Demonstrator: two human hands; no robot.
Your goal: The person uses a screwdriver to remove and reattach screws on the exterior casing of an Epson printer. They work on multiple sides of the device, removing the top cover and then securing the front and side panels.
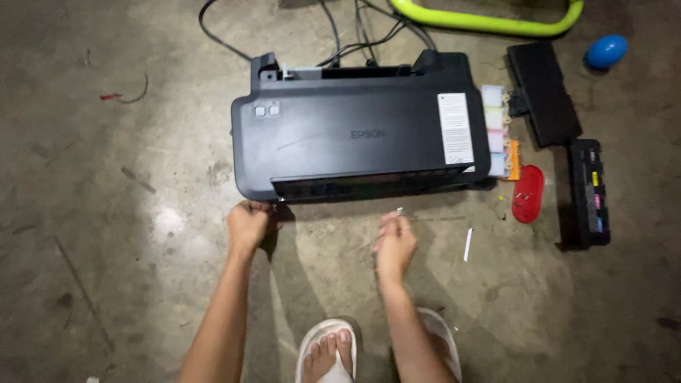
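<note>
Head view, printer: black inkjet printer sits flat on the concrete floor, front edge toward us, cables trailing from its back.
Left hand: our left hand is closed at the printer's front left corner, touching the lower edge.
Right hand: our right hand is just short of the front edge, fingers pinched on a small pale bit we cannot identify.
Handling: we judge the printer rigid, smooth plastic, fairly heavy and awkward; its ink tank block on the right side looks fragile.
Where to hold: best under the bottom edge at both front corners, not by the thin front flap.
Nearby: black covers, a red lid with screws, a blue ball.
</note>
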